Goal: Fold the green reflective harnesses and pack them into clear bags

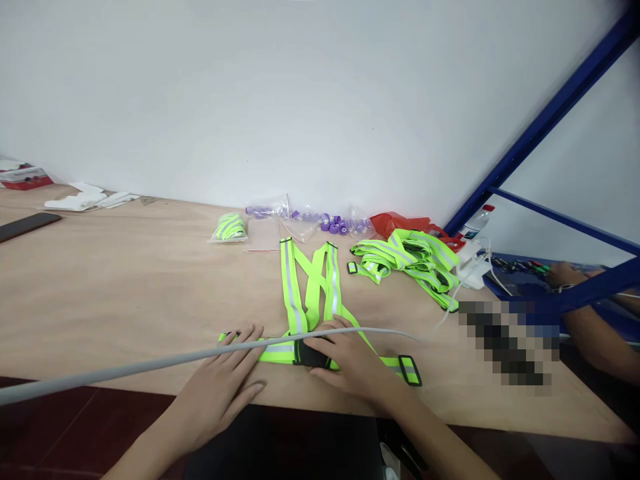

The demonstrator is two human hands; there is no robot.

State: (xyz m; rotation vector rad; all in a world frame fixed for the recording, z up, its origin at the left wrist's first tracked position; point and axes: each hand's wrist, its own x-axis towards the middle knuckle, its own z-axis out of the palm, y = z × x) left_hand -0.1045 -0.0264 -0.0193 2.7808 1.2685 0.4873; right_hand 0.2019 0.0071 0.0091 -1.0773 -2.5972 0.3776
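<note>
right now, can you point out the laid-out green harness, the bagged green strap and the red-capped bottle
Laid-out green harness [315, 277]: head view, where two straps cross.
Bagged green strap [231, 227]: head view, middle of the bundle.
Red-capped bottle [477, 223]: head view, side below the cap.

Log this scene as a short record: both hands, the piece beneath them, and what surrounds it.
Left hand: palm down, fingers across the harness's side strap
Right hand: fingers over the black panel
Piece: neon-yellow reflective harness, spread on the tabletop
Buckle: black frame, at the harness's right end
Behind: bagged strap bundle, purple pieces
Right side: heaped neon straps, red plastic bag, red-capped bottle
Foreground: grey cable crossing the view
</note>
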